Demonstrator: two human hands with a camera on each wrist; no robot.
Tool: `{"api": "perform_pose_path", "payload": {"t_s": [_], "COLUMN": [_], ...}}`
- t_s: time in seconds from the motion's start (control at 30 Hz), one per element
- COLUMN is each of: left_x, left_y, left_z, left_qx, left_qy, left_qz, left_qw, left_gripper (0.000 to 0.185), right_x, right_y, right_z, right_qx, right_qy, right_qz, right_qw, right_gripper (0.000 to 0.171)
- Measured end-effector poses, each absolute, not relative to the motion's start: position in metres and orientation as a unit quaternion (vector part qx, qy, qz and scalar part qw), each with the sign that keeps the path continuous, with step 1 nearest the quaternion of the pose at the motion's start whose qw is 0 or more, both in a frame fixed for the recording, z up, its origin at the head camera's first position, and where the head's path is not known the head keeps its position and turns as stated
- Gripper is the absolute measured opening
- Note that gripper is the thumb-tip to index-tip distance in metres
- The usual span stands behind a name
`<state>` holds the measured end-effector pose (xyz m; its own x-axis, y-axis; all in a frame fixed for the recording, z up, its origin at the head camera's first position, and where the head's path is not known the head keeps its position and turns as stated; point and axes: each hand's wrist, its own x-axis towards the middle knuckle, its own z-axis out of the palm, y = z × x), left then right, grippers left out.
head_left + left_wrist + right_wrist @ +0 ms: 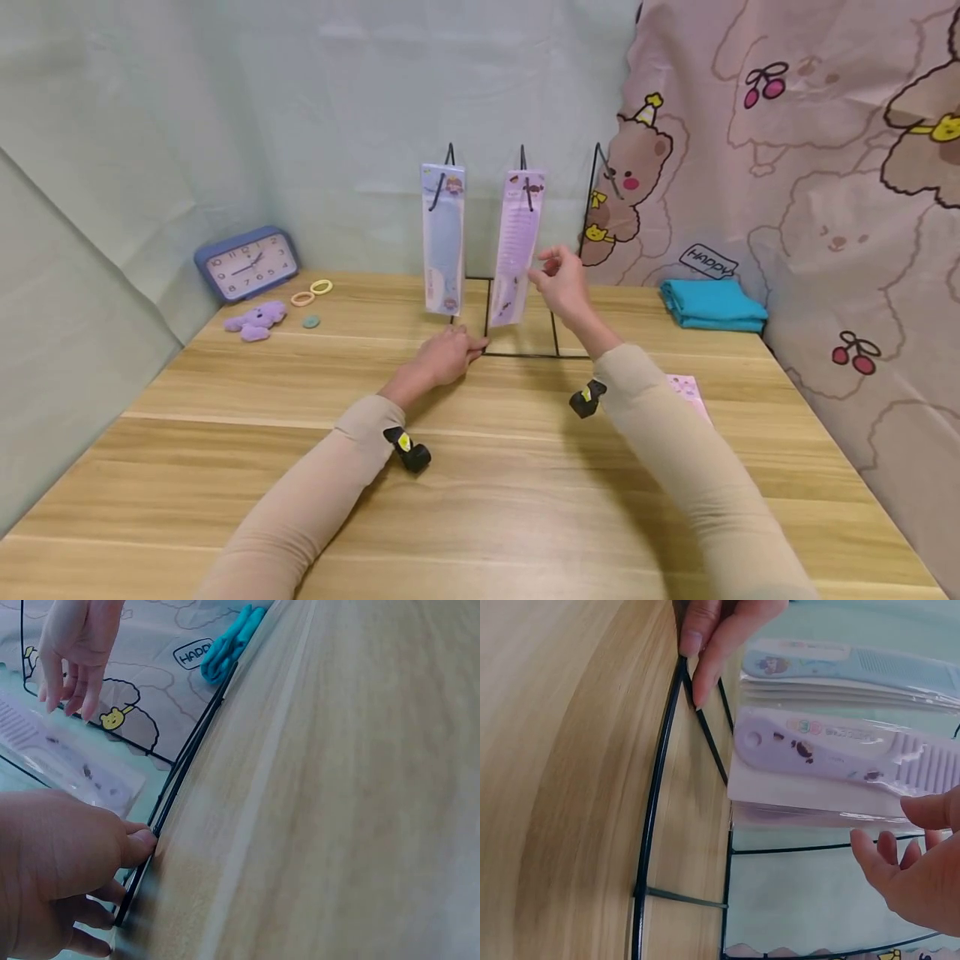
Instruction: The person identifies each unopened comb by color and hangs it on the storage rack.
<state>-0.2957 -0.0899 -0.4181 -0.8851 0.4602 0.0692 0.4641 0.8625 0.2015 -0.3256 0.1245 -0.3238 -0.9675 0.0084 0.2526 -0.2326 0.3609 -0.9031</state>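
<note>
Sleeves: long, close-fitting beige fabric on both arms, ending at the wrists.
Left hand (444,357): bare, no rings or gloves.
Right hand (561,282): bare as well.
Wrist cameras: small black units with yellow markings, one under each wrist.

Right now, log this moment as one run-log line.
left hand: presses wire rack base | right hand: open beside purple comb pack | blue comb pack: hanging
</note>
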Motion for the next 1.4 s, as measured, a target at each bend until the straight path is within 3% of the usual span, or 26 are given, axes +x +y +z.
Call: {"api": "perform_pose_path", "payload": {"t_s": [0.27,0.57,0.87,1.1,1.23,1.4], "left_x": [-0.296,-0.295,-0.297,-0.296,-0.296,-0.296], "left_y": [-0.090,-0.088,-0.090,-0.090,-0.090,-0.090], "left_z": [-0.417,-0.417,-0.417,-0.417,-0.417,-0.417], "left_qx": [-0.238,-0.241,-0.235,-0.237,-0.240,-0.239], "left_qy": [-0.965,-0.964,-0.966,-0.965,-0.965,-0.965], "left_qz": [-0.108,-0.110,-0.108,-0.108,-0.106,-0.103], "left_qw": [0.009,0.007,0.005,0.010,0.009,0.007], "left_gripper": [0.040,0.040,0.040,0.039,0.039,0.040], "right_x": [-0.314,-0.265,-0.216,-0.203,-0.200,-0.203], "right_y": [0.142,0.188,0.256,0.295,0.307,0.308], "right_z": [-0.326,-0.327,-0.326,-0.337,-0.343,-0.355], "right_qx": [0.099,0.153,0.204,0.111,0.064,0.023], "right_qy": [-0.822,-0.871,-0.946,-0.955,-0.959,-0.961], "right_qz": [0.552,0.467,0.220,0.192,0.178,0.158], "right_qw": [0.097,-0.007,-0.119,-0.199,-0.210,-0.225], "right_gripper": [0.022,0.031,0.065,0.098,0.121,0.133]}}
